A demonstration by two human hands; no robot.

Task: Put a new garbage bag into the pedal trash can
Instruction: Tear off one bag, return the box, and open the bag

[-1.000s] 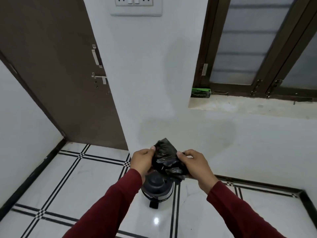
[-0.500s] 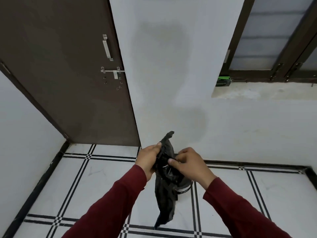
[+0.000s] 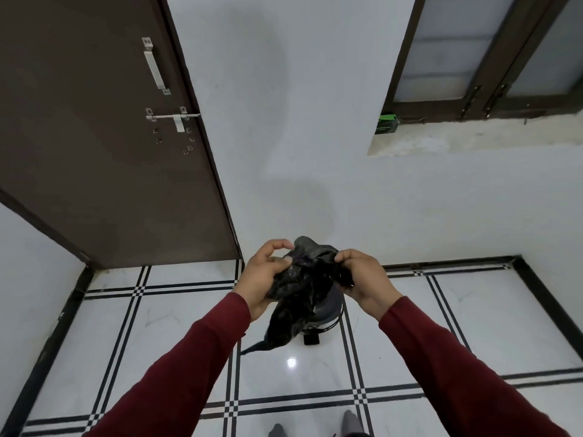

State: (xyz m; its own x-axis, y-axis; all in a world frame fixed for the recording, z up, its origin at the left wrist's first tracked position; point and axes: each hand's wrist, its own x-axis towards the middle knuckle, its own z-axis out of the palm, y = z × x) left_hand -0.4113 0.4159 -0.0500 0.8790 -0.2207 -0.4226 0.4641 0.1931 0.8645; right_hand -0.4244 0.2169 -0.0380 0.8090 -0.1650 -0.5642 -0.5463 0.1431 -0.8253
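One black garbage bag (image 3: 299, 279) (crumpled, tail hanging), gripped by left hand (image 3: 263, 279) and right hand (image 3: 362, 279), above one pedal trash can (image 3: 326, 313), no legible writing.

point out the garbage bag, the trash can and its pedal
garbage bag (image 3: 299, 279): head view, crumpled middle between the hands
trash can (image 3: 329, 312): head view, grey side wall right of the hanging bag
pedal (image 3: 311, 339): head view, black tab at the can's base

Bag (image 3: 299, 279) held up between left hand (image 3: 265, 279) and right hand (image 3: 362, 279), over and in front of trash can (image 3: 328, 313) on floor (image 3: 457, 326), door (image 3: 94, 137) behind at left, window (image 3: 489, 52) at right.
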